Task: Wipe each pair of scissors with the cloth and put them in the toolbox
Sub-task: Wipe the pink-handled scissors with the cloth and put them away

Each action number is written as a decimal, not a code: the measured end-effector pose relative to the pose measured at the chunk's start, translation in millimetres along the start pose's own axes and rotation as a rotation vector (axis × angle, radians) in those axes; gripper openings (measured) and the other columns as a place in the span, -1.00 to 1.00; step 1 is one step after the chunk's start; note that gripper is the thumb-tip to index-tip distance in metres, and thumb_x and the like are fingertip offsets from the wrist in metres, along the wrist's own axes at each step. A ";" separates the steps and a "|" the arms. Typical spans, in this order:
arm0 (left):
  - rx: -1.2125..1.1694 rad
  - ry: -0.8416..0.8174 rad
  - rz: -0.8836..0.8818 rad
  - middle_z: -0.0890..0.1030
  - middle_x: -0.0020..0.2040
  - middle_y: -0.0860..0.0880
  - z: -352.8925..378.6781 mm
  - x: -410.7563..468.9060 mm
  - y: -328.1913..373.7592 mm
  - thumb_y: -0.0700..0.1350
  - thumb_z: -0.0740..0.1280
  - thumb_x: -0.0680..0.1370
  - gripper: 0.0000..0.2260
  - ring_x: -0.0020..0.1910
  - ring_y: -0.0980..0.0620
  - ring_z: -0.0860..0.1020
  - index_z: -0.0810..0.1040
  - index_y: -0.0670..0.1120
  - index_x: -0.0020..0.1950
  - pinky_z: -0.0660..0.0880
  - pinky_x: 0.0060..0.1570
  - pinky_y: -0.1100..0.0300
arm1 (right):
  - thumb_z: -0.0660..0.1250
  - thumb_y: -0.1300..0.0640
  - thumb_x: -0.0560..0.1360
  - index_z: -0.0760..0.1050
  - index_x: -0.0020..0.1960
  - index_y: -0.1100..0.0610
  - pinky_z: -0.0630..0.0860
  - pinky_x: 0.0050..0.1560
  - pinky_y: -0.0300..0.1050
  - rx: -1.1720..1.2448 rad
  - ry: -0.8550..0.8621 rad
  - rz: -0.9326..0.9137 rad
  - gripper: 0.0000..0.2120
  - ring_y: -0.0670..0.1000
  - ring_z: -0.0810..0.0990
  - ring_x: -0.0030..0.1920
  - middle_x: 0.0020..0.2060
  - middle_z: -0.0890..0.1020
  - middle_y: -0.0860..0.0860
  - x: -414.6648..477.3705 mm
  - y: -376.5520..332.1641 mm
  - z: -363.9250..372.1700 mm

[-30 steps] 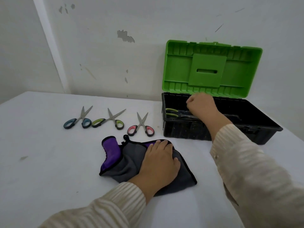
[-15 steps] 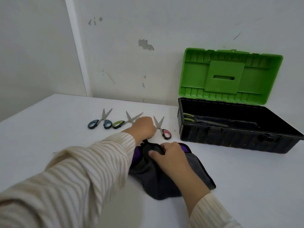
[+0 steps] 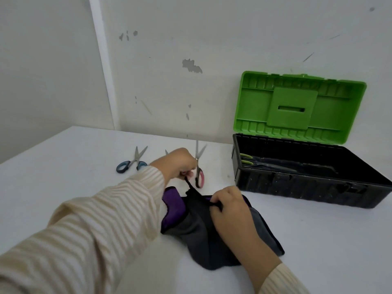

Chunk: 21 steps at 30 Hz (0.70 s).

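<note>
Fingers (image 3: 188, 166) of your left hand (image 3: 177, 164) are curled round the handle of the pink scissors (image 3: 199, 177), just left of the open toolbox (image 3: 297, 188), while your right hand (image 3: 230, 209) pinches a fold of the cloth (image 3: 195, 232) on the table (image 3: 84, 162). You look to be picking this pair up for its wipe: a green-handled pair (image 3: 247, 159) already lies in the box, the blue scissors (image 3: 131, 165) wait further left, and another pair is mostly hidden behind your left hand. Next, I judge, you should lift the pink pair clear, lay its blades into the held fold and draw them through, edges turned away from your fingers.
</note>
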<state>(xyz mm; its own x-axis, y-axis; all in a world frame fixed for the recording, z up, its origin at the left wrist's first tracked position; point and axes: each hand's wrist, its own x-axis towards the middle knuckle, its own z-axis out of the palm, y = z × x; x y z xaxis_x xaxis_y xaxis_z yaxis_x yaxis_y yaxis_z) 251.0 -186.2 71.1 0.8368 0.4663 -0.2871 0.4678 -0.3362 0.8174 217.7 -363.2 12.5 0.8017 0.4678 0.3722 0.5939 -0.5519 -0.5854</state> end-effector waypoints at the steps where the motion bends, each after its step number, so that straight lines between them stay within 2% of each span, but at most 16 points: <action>1: -0.117 -0.007 0.000 0.50 -0.31 -0.16 -13.8 -7.5 -5.2 -0.35 0.20 0.52 -0.86 -0.36 -0.02 0.49 0.46 -0.23 -0.22 0.49 -0.42 0.21 | 0.32 0.27 0.39 0.55 -0.14 0.13 0.37 -0.22 -0.28 -0.007 0.043 -0.028 -0.91 -0.04 0.45 -0.21 -0.14 0.39 -0.06 0.1 -1.7 -3.6; 3: -0.303 -0.027 0.028 0.54 -0.28 -0.14 -41.1 -28.1 -17.7 -0.32 0.25 0.55 -0.88 -0.36 0.02 0.50 0.51 -0.23 -0.18 0.52 -0.45 0.25 | 0.34 0.25 0.41 0.58 -0.14 0.09 0.38 -0.23 -0.28 -0.018 0.086 -0.063 -0.91 -0.04 0.46 -0.24 -0.18 0.42 -0.05 1.1 -5.9 -10.9; 5: -0.482 -0.058 0.058 0.58 -0.23 -0.12 -63.2 -55.3 -32.1 -0.29 0.26 0.57 -0.91 -0.37 0.06 0.51 0.54 -0.23 -0.11 0.53 -0.43 0.28 | 0.34 0.22 0.43 0.58 -0.12 0.00 0.43 -0.17 -0.21 0.017 0.092 -0.041 -0.87 -0.04 0.51 -0.24 -0.21 0.51 -0.07 2.5 -7.7 -17.3; 7: -0.660 -0.109 0.085 0.62 -0.21 -0.10 -79.2 -81.0 -49.7 -0.30 0.24 0.57 -0.90 -0.40 0.10 0.53 0.55 -0.24 -0.05 0.53 -0.42 0.30 | 0.32 0.22 0.45 0.57 -0.17 -0.08 0.48 -0.15 -0.17 0.194 0.096 0.072 -0.80 -0.08 0.52 -0.29 -0.34 0.57 -0.17 3.4 -10.9 -24.7; 8: -0.744 -0.136 0.097 0.64 -0.20 -0.09 -84.0 -92.5 -58.4 -0.31 0.22 0.57 -0.88 -0.41 0.12 0.54 0.55 -0.23 -0.03 0.54 -0.42 0.30 | 0.29 0.24 0.46 0.57 -0.18 -0.08 0.49 -0.20 -0.17 0.321 0.099 0.134 -0.78 -0.09 0.51 -0.33 -0.41 0.56 -0.16 4.0 -14.6 -27.9; 11: -0.898 -0.188 0.115 0.69 -0.19 -0.10 -85.4 -115.2 -77.9 -0.33 0.19 0.57 -0.84 -0.43 0.12 0.54 0.56 -0.22 0.01 0.52 -0.43 0.29 | 0.22 0.36 0.46 0.57 -0.18 0.03 0.45 -0.33 -0.29 0.619 0.059 0.215 -0.72 -0.09 0.52 -0.37 -0.39 0.58 -0.05 7.0 -37.3 -26.7; 13: -0.936 -0.237 0.122 0.69 -0.17 -0.12 -74.8 -119.8 -86.2 -0.33 0.19 0.56 -0.83 -0.44 0.10 0.53 0.56 -0.22 0.01 0.50 -0.46 0.27 | 0.27 0.33 0.45 0.56 -0.16 0.05 0.43 -0.27 -0.25 0.711 -0.032 0.210 -0.80 -0.09 0.52 -0.34 -0.35 0.59 -0.02 6.1 -56.4 -17.6; 15: -0.971 -0.283 0.119 0.68 -0.15 -0.14 -60.6 -118.3 -93.3 -0.33 0.19 0.56 -0.83 -0.44 0.09 0.53 0.56 -0.22 0.02 0.51 -0.45 0.25 | 0.36 0.16 0.43 0.54 -0.10 0.03 0.47 -0.23 -0.20 0.702 -0.136 0.189 -0.93 -0.09 0.54 -0.30 -0.31 0.62 -0.02 2.3 -65.2 -5.0; 17: -0.977 -0.311 0.105 0.68 -0.13 -0.14 -50.3 -114.7 -97.9 -0.32 0.19 0.57 -0.83 -0.42 0.07 0.54 0.55 -0.21 0.03 0.54 -0.41 0.22 | 0.41 0.07 0.38 0.53 -0.06 -0.02 0.55 -0.15 -0.08 0.563 -0.185 0.169 -0.85 -0.01 0.58 -0.24 -0.25 0.64 -0.01 -2.6 -65.2 3.9; 19: -0.907 -0.300 0.114 0.65 -0.16 -0.14 -46.0 -111.7 -98.9 -0.30 0.19 0.58 -0.84 -0.41 0.06 0.52 0.56 -0.21 0.04 0.52 -0.40 0.21 | 0.42 0.14 0.38 0.52 -0.06 -0.03 0.57 -0.07 0.03 0.520 -0.168 0.194 -0.82 0.07 0.58 -0.22 -0.22 0.65 0.04 -3.3 -62.6 5.7; 21: -0.775 -0.222 0.142 0.60 -0.27 -0.09 -44.5 -109.8 -99.0 -0.24 0.23 0.59 -0.86 -0.44 0.06 0.46 0.59 -0.19 0.00 0.45 -0.44 0.23 | 0.42 0.21 0.38 0.53 -0.06 -0.01 0.55 -0.08 0.04 0.537 -0.165 0.205 -0.81 0.04 0.55 -0.27 -0.23 0.64 0.07 -3.0 -60.6 2.2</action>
<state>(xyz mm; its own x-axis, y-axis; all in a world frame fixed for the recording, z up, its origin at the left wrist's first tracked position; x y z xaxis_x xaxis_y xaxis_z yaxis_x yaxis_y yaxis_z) 100.2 -167.6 44.0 0.9482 0.2615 -0.1804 0.0916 0.3188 0.9434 179.1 -329.6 45.3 0.8494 0.5136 0.1216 0.2761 -0.2360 -0.9317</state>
